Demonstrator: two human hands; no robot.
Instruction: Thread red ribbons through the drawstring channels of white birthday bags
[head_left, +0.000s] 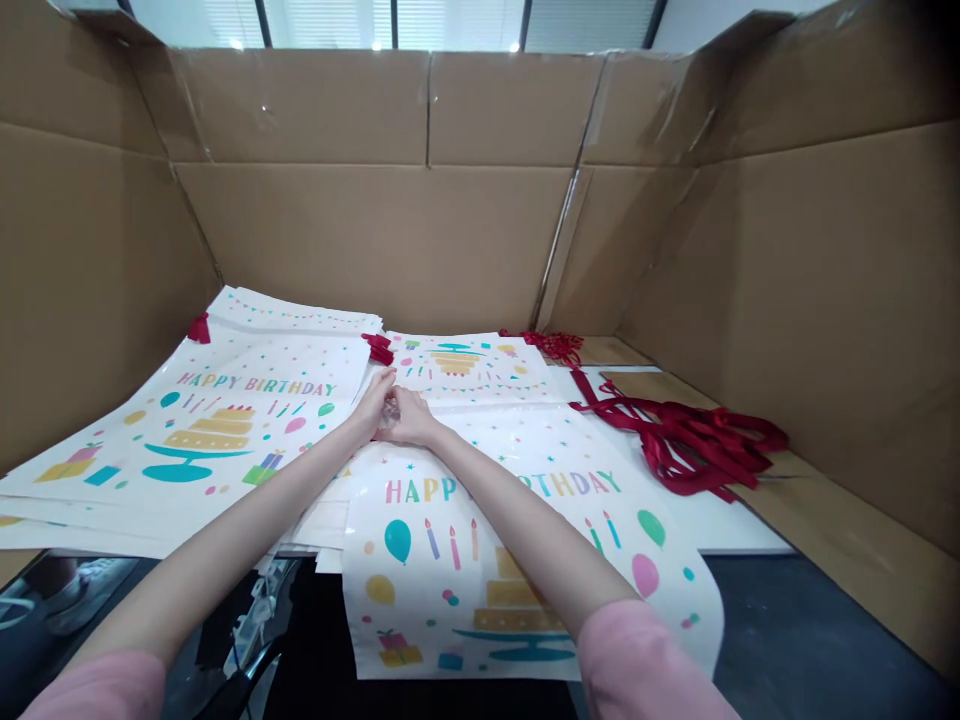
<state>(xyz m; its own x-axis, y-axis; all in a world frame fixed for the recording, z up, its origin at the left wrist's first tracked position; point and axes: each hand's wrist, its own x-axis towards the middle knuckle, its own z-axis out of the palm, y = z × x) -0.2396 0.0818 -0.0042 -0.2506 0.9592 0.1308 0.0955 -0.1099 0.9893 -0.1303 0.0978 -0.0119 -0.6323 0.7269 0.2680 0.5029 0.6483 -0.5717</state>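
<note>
Hands: my left hand (375,402) and right hand (409,415) meet at the far top edge of the front bag (525,560).
Fingers: both sets pinched together on that edge; what sits between them I cannot tell.
Bag: it lies flat on the surface (742,530), its near end overhanging.
Ribbons: the red ribbons (682,440) lie right of the bag.
Stack: the bag stack (210,420) lies left of it.
Advice: I'd keep the edge flat and work in small pinches.
</note>
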